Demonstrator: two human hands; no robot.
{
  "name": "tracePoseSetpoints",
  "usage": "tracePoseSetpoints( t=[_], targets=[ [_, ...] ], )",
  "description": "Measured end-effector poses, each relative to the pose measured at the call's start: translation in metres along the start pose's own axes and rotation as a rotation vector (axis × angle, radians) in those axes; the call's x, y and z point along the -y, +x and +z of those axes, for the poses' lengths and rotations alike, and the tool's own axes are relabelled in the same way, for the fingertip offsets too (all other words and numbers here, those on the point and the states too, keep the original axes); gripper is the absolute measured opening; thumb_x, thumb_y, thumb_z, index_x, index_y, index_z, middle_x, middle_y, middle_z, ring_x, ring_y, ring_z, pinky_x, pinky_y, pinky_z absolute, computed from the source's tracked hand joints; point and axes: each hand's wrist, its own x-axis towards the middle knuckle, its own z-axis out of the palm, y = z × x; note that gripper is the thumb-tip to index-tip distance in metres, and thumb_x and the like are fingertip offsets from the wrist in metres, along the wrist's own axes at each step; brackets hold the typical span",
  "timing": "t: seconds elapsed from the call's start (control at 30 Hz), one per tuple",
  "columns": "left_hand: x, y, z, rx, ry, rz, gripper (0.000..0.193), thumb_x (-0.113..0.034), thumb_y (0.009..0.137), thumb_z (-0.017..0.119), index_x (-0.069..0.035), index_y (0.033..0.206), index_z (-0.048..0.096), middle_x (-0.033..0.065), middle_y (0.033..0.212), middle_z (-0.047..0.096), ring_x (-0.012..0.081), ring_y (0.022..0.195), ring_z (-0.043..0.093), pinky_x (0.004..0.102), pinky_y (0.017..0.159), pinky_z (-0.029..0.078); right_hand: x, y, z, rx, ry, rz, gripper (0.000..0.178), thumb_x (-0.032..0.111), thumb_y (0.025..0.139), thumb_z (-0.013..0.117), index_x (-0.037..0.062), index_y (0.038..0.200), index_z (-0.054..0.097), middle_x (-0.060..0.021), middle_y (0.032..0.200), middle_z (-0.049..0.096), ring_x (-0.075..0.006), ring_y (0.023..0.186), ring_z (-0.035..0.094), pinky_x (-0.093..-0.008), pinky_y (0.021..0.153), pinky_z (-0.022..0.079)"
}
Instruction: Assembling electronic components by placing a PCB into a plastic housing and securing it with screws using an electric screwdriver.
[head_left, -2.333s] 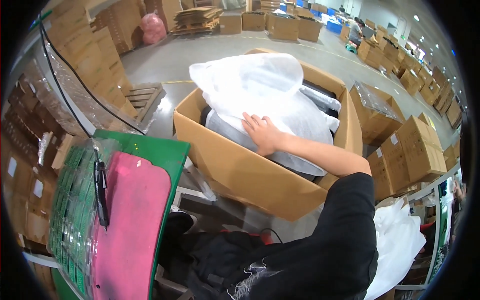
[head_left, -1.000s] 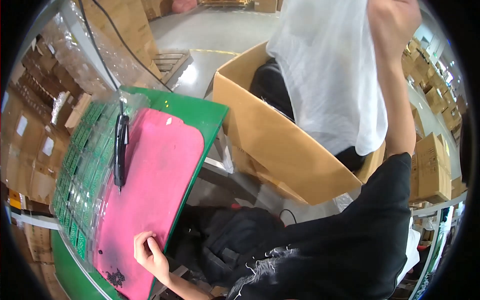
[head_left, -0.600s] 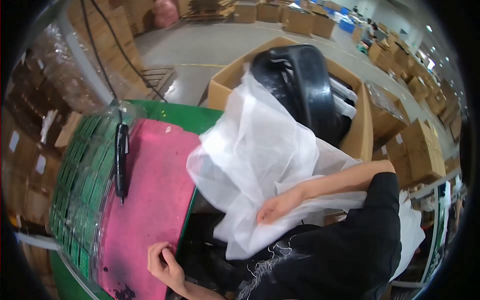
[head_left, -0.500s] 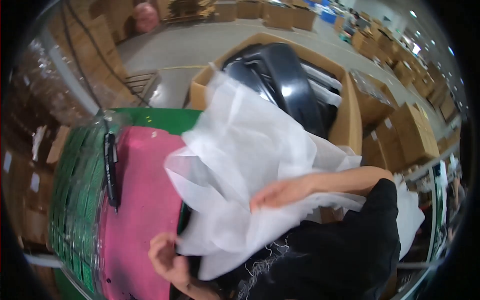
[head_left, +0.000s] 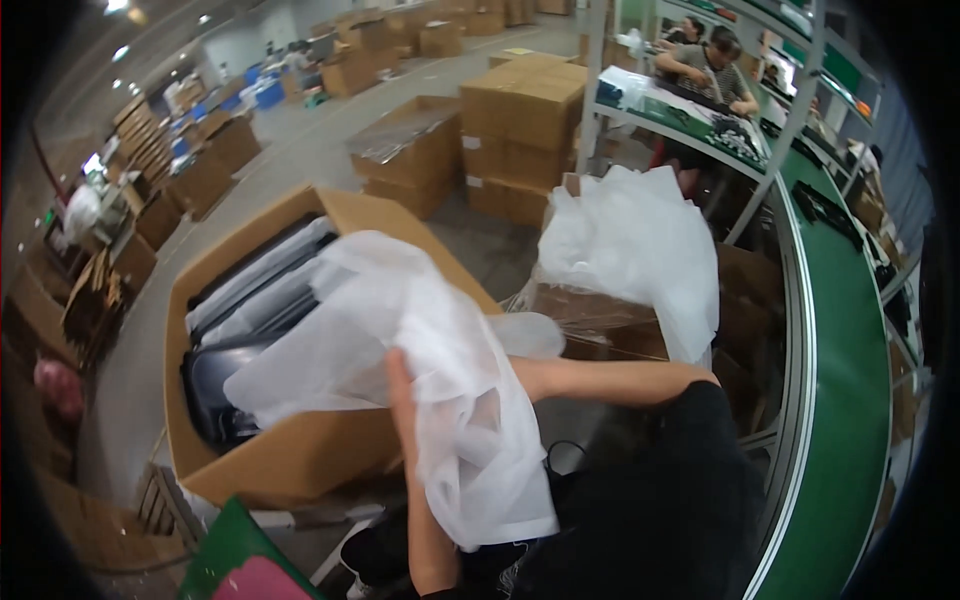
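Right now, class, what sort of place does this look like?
Probably a factory's packing or assembly area: an open carton holds dark parts, cardboard boxes stand stacked beyond it, and a long green work surface runs along the right.

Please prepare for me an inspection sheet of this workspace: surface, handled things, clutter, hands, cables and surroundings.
Surface: green board with pink mat, only partly in view.
Handled things: crumpled, translucent white sheet, partly over an open carton containing glossy black parts.
Clutter: heap of white sheets, beyond the right arm.
Hands: left hand touches the sheet; right hand is mostly covered by it; grips unclear.
Cables: thin black loop near the lap, possibly a cable.
Surroundings: stacked cartons, long green bench top, seated co-worker.
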Motion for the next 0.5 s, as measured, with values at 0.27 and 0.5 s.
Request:
tracePoseSetpoints(
  t=[0.27,0.5],
  targets=[
    [-0.017,0.054,-0.001,-0.052,0.649,0.308,0.037,-0.003,0.085,0.063,0.001,0.122,0.059,0.0179,0.127,0.059,0.0357,0.125,0.052,0.045,0.107,0.04,-0.135,-0.128,-0.279,-1.78,-0.849,0.574,0.068,0.006,0.089,0.058,-0.0059,0.149,0.028,-0.0265,0.146,0.04,-0.0405,0.138,0.039,-0.0396,0.118,0.027],
    [0.005,0.05,-0.046,-0.229,1.21,0.031,0.037,-0.018,0.086,0.062,-0.004,0.121,0.062,0.0115,0.11,0.066,0.0308,0.104,0.061,0.0425,0.088,0.045,-0.258,-0.219,-0.292,-0.788,-1.22,1.52,0.049,0.022,0.099,0.046,0.0249,0.147,0.043,-0.0232,0.155,0.032,-0.0446,0.132,0.047,-0.0574,0.101,0.047]
  ],
)
